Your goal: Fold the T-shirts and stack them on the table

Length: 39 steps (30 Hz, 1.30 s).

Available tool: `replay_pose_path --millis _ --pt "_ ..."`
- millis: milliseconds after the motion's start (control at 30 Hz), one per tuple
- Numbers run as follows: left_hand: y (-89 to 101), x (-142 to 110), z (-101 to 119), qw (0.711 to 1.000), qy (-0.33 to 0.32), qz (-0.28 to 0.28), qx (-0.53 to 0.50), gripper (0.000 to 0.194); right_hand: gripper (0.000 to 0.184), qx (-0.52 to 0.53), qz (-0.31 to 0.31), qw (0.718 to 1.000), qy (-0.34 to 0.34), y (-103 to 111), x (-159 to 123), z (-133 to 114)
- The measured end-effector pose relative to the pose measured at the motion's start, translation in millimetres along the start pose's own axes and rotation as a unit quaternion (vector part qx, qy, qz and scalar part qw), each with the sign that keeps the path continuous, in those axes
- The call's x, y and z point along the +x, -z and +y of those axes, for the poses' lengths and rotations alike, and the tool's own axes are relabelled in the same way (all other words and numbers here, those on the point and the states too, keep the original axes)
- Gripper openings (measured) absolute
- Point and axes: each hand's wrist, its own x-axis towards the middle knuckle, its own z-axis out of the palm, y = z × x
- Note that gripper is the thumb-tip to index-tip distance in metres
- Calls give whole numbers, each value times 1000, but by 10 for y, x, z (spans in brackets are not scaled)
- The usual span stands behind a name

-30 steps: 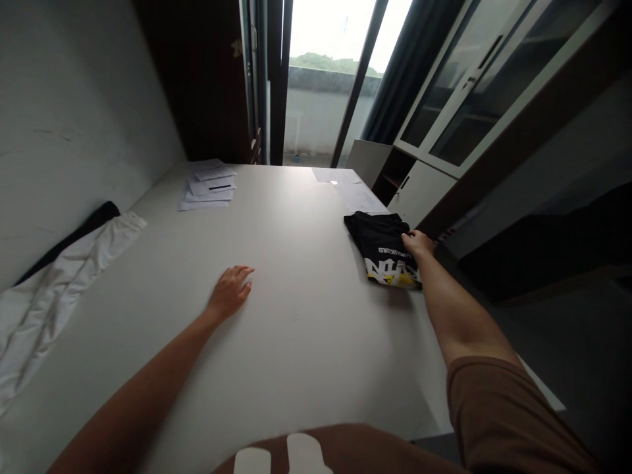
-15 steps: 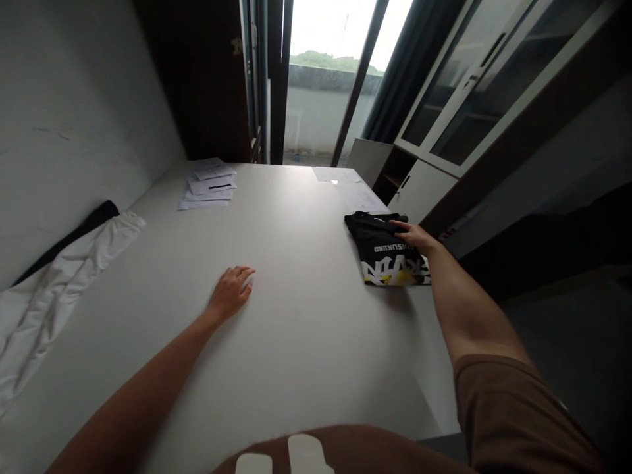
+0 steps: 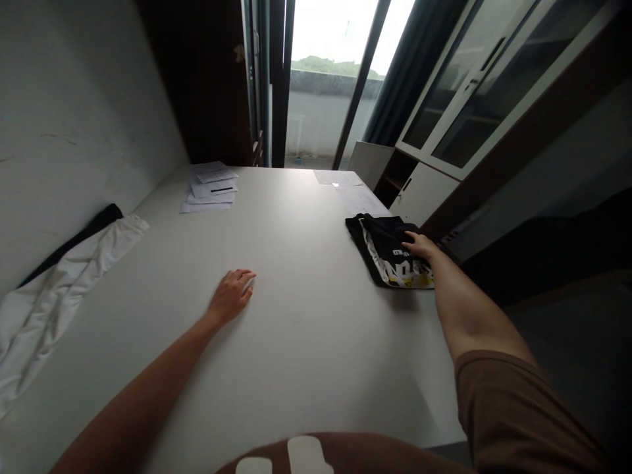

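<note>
Two bare hands, seen from above, work at a broad white table (image 3: pixel 296 355). The right hand (image 3: pixel 421 245) lies on a folded black garment (image 3: pixel 388 232), its fingers touching the cloth near the garment's right side; whether they pinch the fabric or only rest on it, I cannot tell. Most of the garment spreads out to the left of that hand — white lettering and a little yellow along its near edge, a pale strip running down its left part. A brown sleeve (image 3: pixel 498 388) covers the upper arm behind the right hand.

The left hand (image 3: pixel 232 293) rests palm down on the bare tabletop, well apart from the garment, its fingers loosely bent and close together, the thumb held a little away from them.

Beyond the left hand, near the table's far edge, is a stack of papers (image 3: pixel 211 192). Farther left of that hand, along the wall (image 3: pixel 83 112), lies a rumpled white cloth (image 3: pixel 64 286) with a dark cloth (image 3: pixel 74 242) beside it. Beyond the right hand — past the garment — are flat sheets (image 3: pixel 358 197).
</note>
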Motion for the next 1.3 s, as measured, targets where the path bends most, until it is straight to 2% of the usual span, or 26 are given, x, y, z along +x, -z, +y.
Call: replay_pose_path --millis 167,267,333,367,433,533,600,667,800,900,967,1067,1167,1300 --pt "10 13 12 1000 0 0 0 37 48 -101 53 991 -75 -322 3 309" --pt "11 12 12 1000 -1 1 0 37 48 -151 86 974 -149 -395 36 545" --pt "14 8 15 1000 -5 -1 2 37 47 -176 96 961 -190 -428 51 608" --pt "15 5 18 1000 -6 -1 3 37 46 -194 105 957 -189 -447 55 599" --pt "16 1 23 1000 -8 0 4 36 43 -237 133 953 -132 -495 49 512" --pt "12 0 23 1000 -12 -1 7 36 40 -279 161 947 5 -596 21 275" --pt "7 2 17 1000 -13 -4 12 35 40 -285 146 945 64 -684 13 101" --pt "5 4 13 1000 -11 -6 14 36 42 -282 117 949 80 -785 36 -55" --pt "14 5 19 1000 -8 -8 3 36 54 -253 43 966 13 -986 163 -271" --pt "28 6 33 1000 -9 -6 4 35 63 -246 36 968 -40 -1077 264 -337" --pt "37 8 42 1000 -9 -6 8 35 60 -238 46 967 -72 -1091 317 -339" --pt "42 12 51 1000 -9 -7 6 34 44 -194 49 973 -112 -1046 385 -287" --pt "34 14 51 1000 -8 -9 5 34 41 -122 97 977 -146 -955 432 -188" --pt "22 14 39 1000 -7 -11 7 33 51 -45 217 952 -212 -848 449 -48"
